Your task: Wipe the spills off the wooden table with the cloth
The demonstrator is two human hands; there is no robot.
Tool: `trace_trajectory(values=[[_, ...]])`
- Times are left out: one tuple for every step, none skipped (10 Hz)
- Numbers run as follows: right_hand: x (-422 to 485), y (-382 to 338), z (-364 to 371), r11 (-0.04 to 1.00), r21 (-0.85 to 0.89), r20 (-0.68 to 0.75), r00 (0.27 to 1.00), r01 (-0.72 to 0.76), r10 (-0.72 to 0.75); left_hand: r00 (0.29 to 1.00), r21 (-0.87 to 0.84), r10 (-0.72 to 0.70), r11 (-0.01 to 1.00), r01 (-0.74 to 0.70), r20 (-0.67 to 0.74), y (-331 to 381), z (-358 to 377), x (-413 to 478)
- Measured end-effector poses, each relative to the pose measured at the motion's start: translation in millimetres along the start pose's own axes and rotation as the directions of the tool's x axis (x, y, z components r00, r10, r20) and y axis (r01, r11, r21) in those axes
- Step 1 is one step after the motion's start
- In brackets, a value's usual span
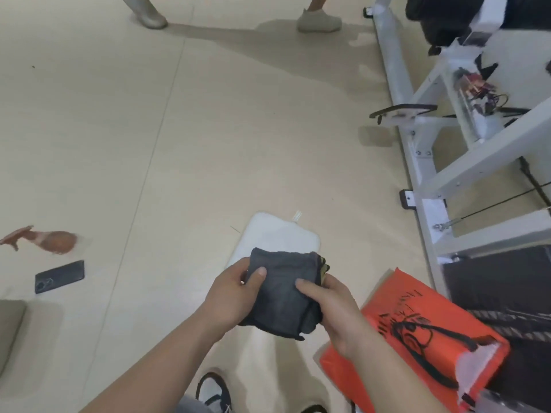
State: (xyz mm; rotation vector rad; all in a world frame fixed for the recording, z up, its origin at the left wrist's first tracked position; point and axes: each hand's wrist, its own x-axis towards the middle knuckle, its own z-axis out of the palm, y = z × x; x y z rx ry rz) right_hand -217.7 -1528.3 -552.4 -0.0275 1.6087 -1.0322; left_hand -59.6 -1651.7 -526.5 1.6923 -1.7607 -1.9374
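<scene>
A dark grey folded cloth (283,290) is held in front of me above the floor. My left hand (235,296) grips its left edge with the thumb on top. My right hand (331,311) grips its right side, thumb pressed onto the fabric. Behind the cloth lies a white pad or cloth (277,234) on the beige floor. A brown spill (50,241) with a reddish smear spreads at the far left. No wooden table shows in the head view.
A black phone (59,276) lies near the spill. An orange bag (423,332) sits at my right. A white metal frame (423,162) with wires stands on the right. Another person's feet (319,20) are at the top. My shoe (213,393) is below.
</scene>
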Motion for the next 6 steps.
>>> trace_trajectory(values=[[78, 42, -5, 0.999, -0.017, -0.013, 0.999, 0.045, -0.045, 1.0, 0.03, 0.023, 0.999, -0.023, -0.02, -48, 13, 77], [144, 71, -9, 0.995, 0.001, -0.08, 0.992, 0.098, -0.097, 0.997, 0.119, 0.077, 0.99, -0.076, 0.002, -83, 25, 142], [196, 83, -11, 0.982, -0.041, -0.142, 0.972, 0.185, -0.188, 0.987, 0.183, 0.157, 0.97, -0.159, 0.024, -104, 31, 195], [231, 76, -8, 0.971, -0.078, -0.129, 0.963, 0.226, -0.235, 0.978, 0.174, 0.206, 0.964, -0.201, -0.015, -112, 27, 233], [249, 70, -7, 0.957, -0.197, -0.194, 0.949, 0.211, -0.249, 0.98, 0.222, 0.193, 0.958, -0.179, -0.043, -119, 19, 252], [250, 69, -8, 0.837, -0.532, -0.357, 0.863, 0.126, -0.357, 0.976, 0.355, 0.185, 0.925, -0.133, -0.115, -129, 16, 256]])
